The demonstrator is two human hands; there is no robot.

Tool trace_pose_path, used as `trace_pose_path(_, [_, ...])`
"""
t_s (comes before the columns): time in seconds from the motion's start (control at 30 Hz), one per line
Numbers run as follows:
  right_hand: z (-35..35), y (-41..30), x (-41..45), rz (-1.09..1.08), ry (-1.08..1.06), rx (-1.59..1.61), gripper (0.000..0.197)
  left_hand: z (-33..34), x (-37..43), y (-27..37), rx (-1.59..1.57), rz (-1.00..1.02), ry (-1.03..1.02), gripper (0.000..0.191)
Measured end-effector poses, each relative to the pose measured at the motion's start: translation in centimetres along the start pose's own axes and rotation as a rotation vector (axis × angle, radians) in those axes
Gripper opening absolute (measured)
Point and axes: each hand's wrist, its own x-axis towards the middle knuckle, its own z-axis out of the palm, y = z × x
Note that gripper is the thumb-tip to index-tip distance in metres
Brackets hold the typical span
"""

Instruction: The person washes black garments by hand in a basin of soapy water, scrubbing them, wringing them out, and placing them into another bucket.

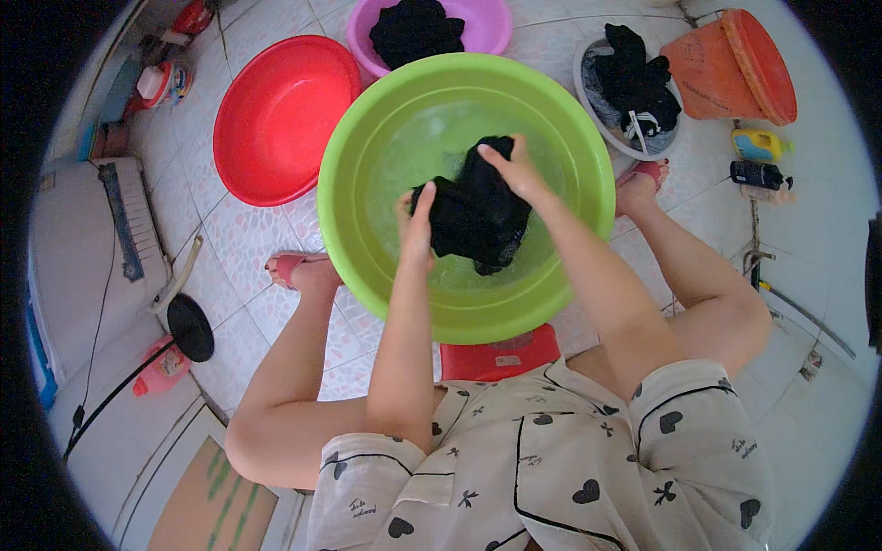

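Observation:
A wet black garment (475, 213) is stretched between my two hands, over a large green plastic basin (465, 334) that holds water. My left hand (417, 224) grips its left edge, thumb on top. At its upper right end, my right hand (513, 165) holds the cloth with thumb and fingers. The garment's lower part touches or hangs just above the water; which one is hard to tell. Beyond the green basin, a pink basin (499, 27) holds black cloth (417, 34). A grey-white tub (586, 103) at the upper right contains black and grey clothes (641, 89).
A red basin (289, 120) stands left of the green one. An orange bucket (716, 69) lies tilted at the upper right, near a yellow bottle (758, 145) and a black pump bottle (758, 175). A red stool (499, 355) is below me. At the left are a black round base (191, 328) and a pink bottle (162, 365).

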Motion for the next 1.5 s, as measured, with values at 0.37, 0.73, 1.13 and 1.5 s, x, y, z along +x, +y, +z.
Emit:
trace_pose_path(0.37, [4.8,5.8,-3.0,-0.283,-0.133,-0.984,0.061,-1.0,2.1,-5.0,1.290,0.433,0.423,0.058])
trace_pose_path(0.73, [2.4,11.1,0.4,-0.013,-0.289,-1.213,0.072,-2.5,5.7,-10.8,1.668,0.231,0.148,0.054])
trace_pose_path(1.13, [6.5,6.5,1.1,0.326,0.355,-0.560,0.083,-4.4,7.4,-6.4,0.118,0.027,0.355,0.072])
trace_pose_path(1.5, [6.1,-2.8,-9.3,-0.052,-0.388,0.168,0.058,0.2,5.1,-3.7,-0.693,-0.198,-0.505,0.056])
